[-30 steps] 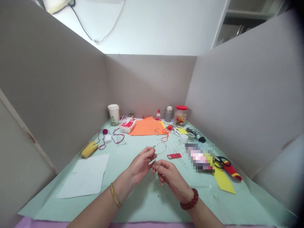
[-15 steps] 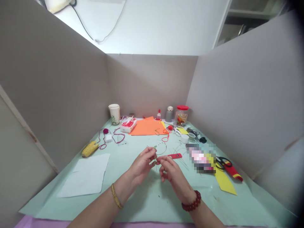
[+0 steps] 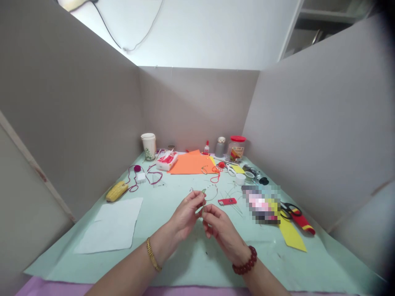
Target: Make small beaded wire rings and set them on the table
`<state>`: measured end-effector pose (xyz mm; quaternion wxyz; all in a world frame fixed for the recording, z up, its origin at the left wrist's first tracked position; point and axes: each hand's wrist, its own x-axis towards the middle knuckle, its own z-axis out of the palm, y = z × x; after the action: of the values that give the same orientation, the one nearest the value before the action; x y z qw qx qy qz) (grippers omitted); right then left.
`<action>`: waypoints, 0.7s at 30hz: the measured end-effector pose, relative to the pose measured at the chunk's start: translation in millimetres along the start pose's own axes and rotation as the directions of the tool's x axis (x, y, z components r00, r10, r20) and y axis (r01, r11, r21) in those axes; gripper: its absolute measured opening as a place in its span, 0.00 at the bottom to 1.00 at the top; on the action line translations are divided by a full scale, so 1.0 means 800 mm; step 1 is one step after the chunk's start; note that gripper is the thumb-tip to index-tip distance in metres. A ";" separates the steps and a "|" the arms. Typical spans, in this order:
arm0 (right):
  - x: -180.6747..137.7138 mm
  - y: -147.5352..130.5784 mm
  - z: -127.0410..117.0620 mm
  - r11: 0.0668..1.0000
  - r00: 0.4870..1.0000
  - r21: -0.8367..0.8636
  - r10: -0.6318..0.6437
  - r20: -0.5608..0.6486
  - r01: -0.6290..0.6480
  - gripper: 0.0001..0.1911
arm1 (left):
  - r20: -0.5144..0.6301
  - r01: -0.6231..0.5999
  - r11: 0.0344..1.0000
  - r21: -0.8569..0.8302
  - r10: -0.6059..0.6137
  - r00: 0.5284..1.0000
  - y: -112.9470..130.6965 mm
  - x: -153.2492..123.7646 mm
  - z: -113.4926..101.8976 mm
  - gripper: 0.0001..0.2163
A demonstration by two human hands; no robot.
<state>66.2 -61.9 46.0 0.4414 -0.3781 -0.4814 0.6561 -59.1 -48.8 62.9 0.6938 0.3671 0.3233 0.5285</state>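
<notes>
My left hand [image 3: 184,214] and my right hand [image 3: 218,226] meet above the middle of the pale green table [image 3: 191,255]. Both pinch a thin wire piece [image 3: 203,204] between their fingertips. The wire runs up into a loop [image 3: 211,191] that lies just beyond the hands. A gold bracelet is on my left wrist and a red bead bracelet on my right. A red lighter [image 3: 226,201] lies just right of the loop.
A white sheet [image 3: 112,224] lies at the left, a corn cob [image 3: 116,191] beyond it. Orange paper [image 3: 190,163], a paper cup [image 3: 148,146], a tissue pack [image 3: 166,160], a red-lidded jar [image 3: 236,149], glue bottle and cords fill the back. Scissors [image 3: 294,213] and yellow paper [image 3: 290,234] lie right. Grey boards wall three sides.
My right hand has moved up a little and closed in on the left fingertips. The wire piece is shorter in view between the fingers.
</notes>
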 end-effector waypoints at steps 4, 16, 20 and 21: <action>-0.002 -0.005 0.002 0.999 0.999 -0.024 0.039 -0.010 -0.039 0.10 | -0.011 0.002 1.000 0.008 -0.002 1.000 -0.001 0.000 0.000 0.10; 0.000 -0.010 -0.005 0.969 0.999 -0.247 -0.023 -0.045 0.012 0.08 | -0.056 -0.081 0.975 0.205 0.094 0.994 0.003 -0.003 0.000 0.10; 0.001 -0.011 -0.007 0.977 0.998 -0.211 -0.024 -0.052 0.012 0.07 | -0.090 -0.117 0.952 0.282 0.148 0.985 0.007 -0.001 0.000 0.09; 0.001 -0.011 -0.007 0.977 0.998 -0.211 -0.026 -0.055 0.014 0.07 | -0.091 -0.125 0.946 0.297 0.159 0.983 0.008 -0.001 0.000 0.09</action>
<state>73.1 -57.9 53.2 0.4189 -0.4365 -0.5392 0.5859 -62.2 -48.2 68.1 0.5729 0.4567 0.4090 0.5440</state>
